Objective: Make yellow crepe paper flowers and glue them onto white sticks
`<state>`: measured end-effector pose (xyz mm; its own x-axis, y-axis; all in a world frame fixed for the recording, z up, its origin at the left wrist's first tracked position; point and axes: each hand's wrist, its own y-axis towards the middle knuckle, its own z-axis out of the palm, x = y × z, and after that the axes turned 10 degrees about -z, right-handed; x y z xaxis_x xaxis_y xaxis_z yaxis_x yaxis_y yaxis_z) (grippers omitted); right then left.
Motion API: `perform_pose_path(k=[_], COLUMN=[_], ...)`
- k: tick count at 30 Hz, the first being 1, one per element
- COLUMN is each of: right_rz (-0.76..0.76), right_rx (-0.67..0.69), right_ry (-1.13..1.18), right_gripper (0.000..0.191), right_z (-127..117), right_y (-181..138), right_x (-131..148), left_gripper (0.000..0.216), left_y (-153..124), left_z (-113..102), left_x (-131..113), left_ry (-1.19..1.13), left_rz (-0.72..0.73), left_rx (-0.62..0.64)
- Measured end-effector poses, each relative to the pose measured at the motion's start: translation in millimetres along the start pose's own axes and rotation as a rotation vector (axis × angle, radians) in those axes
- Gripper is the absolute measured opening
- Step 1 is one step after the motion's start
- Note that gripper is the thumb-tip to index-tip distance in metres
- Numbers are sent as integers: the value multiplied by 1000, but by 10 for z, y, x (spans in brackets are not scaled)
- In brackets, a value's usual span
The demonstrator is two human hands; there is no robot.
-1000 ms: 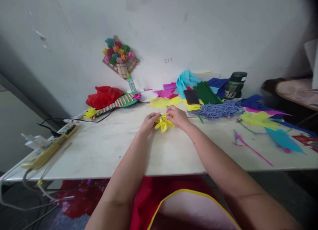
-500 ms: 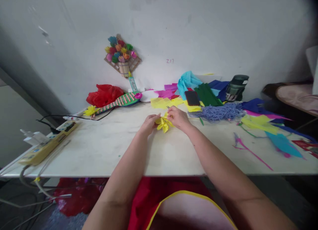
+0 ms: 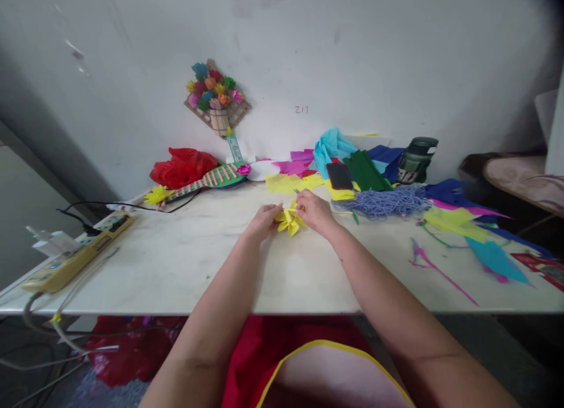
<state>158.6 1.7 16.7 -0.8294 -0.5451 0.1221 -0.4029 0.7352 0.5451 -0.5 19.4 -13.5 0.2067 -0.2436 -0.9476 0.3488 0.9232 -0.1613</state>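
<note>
Between my hands, low over the white table (image 3: 176, 261), is a yellow paper flower (image 3: 289, 223) with several pointed petals. My left hand (image 3: 265, 221) pinches its left side with thumb and fingertips. On the upper right of the flower, the fingers of my right hand (image 3: 314, 210) are closed on its petals. A small dark pointed tip pokes out above my right fingers; what it belongs to is hidden. Past my right wrist lies a thin stick with a green leaf (image 3: 355, 217) at its end.
Behind the hands lie yellow paper sheets (image 3: 282, 183), a phone (image 3: 339, 176), a bundle of blue-grey yarn (image 3: 383, 203) and a dark bottle (image 3: 416, 161). A green paper-covered craft piece (image 3: 215, 179) and a red bag (image 3: 183, 167) are back left. A power strip (image 3: 79, 252) lines the left edge.
The view has shifted slightly. Both hands stay on the yellow paper flower, with only small finger movement and the petals turned a little.
</note>
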Motion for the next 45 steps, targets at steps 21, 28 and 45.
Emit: perform_pose_path(k=[21, 28, 45], right_rz=[-93, -73, -176], right_rx=[-22, 14, -7], right_ry=[-91, -64, 142], right_gripper=[7, 7, 21], right_z=[-25, -4, 81], right_y=[-30, -23, 4], right_x=[48, 37, -77], left_gripper=[29, 32, 32], left_y=[-57, -2, -57], left_z=[35, -38, 14], left_x=[-48, -8, -67], left_ry=[0, 96, 137], left_rz=[-10, 3, 69], left_rx=[-47, -101, -193])
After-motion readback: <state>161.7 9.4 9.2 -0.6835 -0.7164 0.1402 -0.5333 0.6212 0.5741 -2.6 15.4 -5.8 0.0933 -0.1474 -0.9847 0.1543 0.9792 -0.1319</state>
